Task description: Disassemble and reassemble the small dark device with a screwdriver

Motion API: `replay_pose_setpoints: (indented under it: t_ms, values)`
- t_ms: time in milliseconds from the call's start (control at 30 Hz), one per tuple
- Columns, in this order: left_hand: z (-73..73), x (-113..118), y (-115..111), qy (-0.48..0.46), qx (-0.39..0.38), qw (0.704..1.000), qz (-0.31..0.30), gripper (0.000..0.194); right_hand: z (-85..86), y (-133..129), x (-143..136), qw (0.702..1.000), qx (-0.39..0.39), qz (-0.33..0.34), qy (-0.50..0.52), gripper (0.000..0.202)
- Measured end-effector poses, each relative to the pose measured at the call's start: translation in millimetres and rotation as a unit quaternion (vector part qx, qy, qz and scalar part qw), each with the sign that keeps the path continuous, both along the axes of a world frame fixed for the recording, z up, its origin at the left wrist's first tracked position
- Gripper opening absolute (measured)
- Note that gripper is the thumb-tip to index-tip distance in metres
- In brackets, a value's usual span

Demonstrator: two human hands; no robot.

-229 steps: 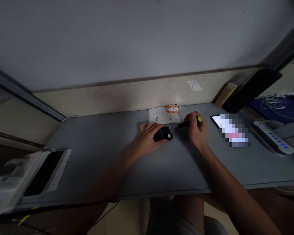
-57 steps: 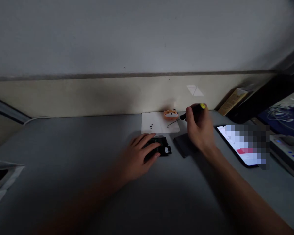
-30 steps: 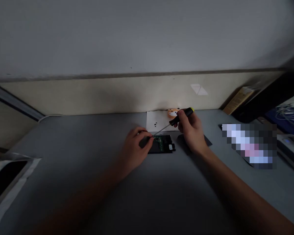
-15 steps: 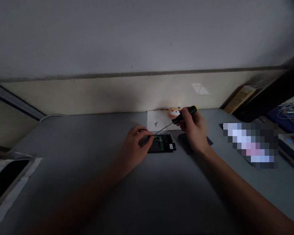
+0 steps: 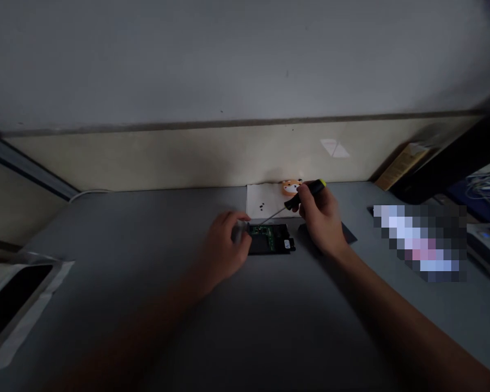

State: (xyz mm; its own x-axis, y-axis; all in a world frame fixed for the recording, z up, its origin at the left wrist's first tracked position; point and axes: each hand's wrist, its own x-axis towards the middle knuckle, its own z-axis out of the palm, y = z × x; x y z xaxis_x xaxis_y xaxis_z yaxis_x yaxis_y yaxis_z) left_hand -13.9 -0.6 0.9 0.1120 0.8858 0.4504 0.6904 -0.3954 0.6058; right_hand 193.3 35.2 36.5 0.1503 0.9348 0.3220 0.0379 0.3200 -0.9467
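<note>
A black opened electronic device, with a green circuit board exposed, lies flat on the grey table. My left hand is at its left end, thumb and index finger apart and gripping its edges. My right hand is closed round the black handle of a screwdriver with a yellow-green end. The thin shaft slants down left, its tip at the board's upper left part; exact contact is too small to make out. Beneath my right hand lies a dark flat panel, partly covered.
Behind the device, a white sheet bears several tiny dark pieces, probably screws, and an orange animal-faced figure. A blurred-out object sits at right. A dark tray-like item with white edges lies left. A wall closes the back.
My left thumb and index finger have spread apart from near the screwdriver tip to the device's left edges. The screwdriver and right hand have shifted slightly. The view has moved a little.
</note>
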Motion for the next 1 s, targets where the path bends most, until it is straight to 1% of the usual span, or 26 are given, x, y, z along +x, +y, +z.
replay_pose_setpoints:
  t_ms: [133, 233, 400, 667, 867, 1000]
  values:
    - [-0.8, -1.0, 2.5, -0.013, -0.035, 0.999, 0.025, 0.029, -2.1, 0.0, -0.4, 1.000, -0.009, 0.007, -0.024, 0.038]
    - [-3.6, 0.3, 4.3, -0.016, -0.043, 0.999, 0.027, 0.024, -4.1, -0.1, -0.3, 0.999, -0.008, 0.010, -0.044, 0.038]
    - [-4.8, 2.8, 4.1, -0.012, -0.044, 0.999, 0.018, 0.018, -7.9, -1.3, 0.9, 0.997, 0.017, 0.009, -0.072, 0.035]
    - [-3.1, 5.2, 2.4, -0.002, -0.081, 0.997, 0.012, 0.021, -7.2, -4.8, 0.7, 0.995, 0.022, -0.003, -0.097, 0.033]
    - [-2.0, 5.5, 1.7, 0.009, -0.091, 0.996, 0.016, 0.022, -7.8, -5.6, 0.5, 0.993, 0.041, -0.002, -0.110, 0.031]
    - [1.4, 5.7, 1.2, 0.015, -0.088, 0.996, 0.006, 0.023, -9.4, -5.7, 1.5, 0.991, 0.027, -0.008, -0.133, 0.033]
